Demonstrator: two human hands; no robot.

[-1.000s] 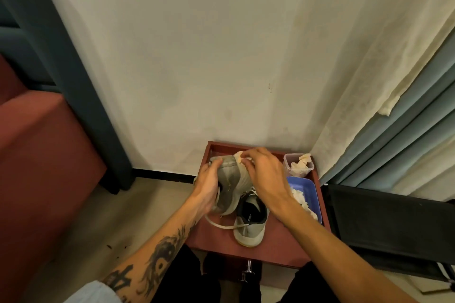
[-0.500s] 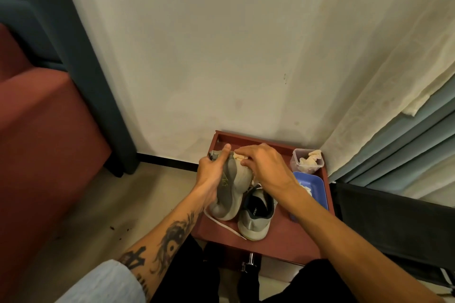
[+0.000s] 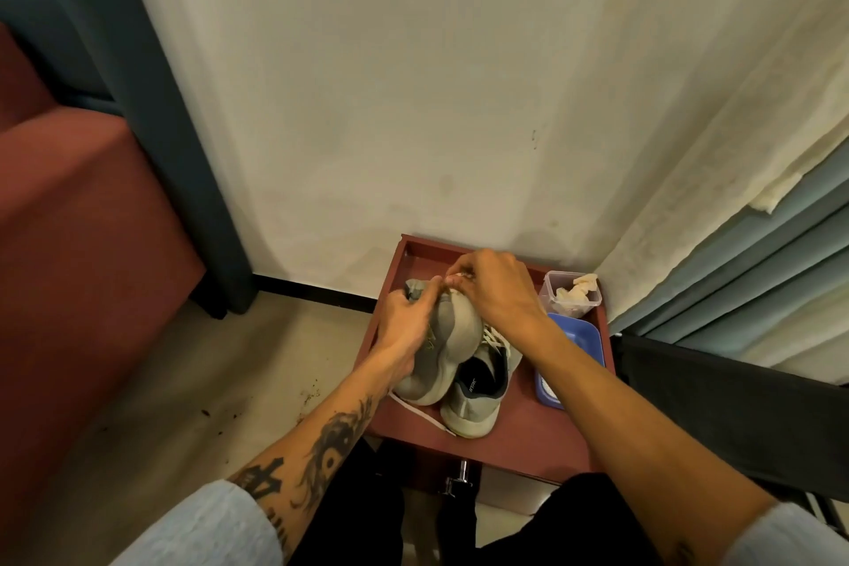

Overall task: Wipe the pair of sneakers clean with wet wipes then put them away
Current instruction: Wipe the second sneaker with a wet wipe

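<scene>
Sneaker in hand (image 3: pixel 444 347) sits tilted, sole toward you, over the red tray (image 3: pixel 510 441). Your left hand (image 3: pixel 404 329) grips its side to brace it, so your right hand (image 3: pixel 494 287) can pinch a pale wipe (image 3: pixel 459 276) against the toe end. Second sneaker (image 3: pixel 478 400) rests upright on the tray, touching the first, presumably awaiting its turn. Clear tub (image 3: pixel 572 295) of wipes stands near, at the tray's far right corner.

**Low red-brown table (image 3: pixel 519 439) set against the wall (image 3: pixel 413 106).**
A grey sneaker (image 3: pixel 475 404) is laid upright near the front edge, with a white lace (image 3: pixel 422 416) trailed beside it; a blue tray (image 3: pixel 585 338) and a clear tub (image 3: pixel 549 295) are placed along the right side.
</scene>
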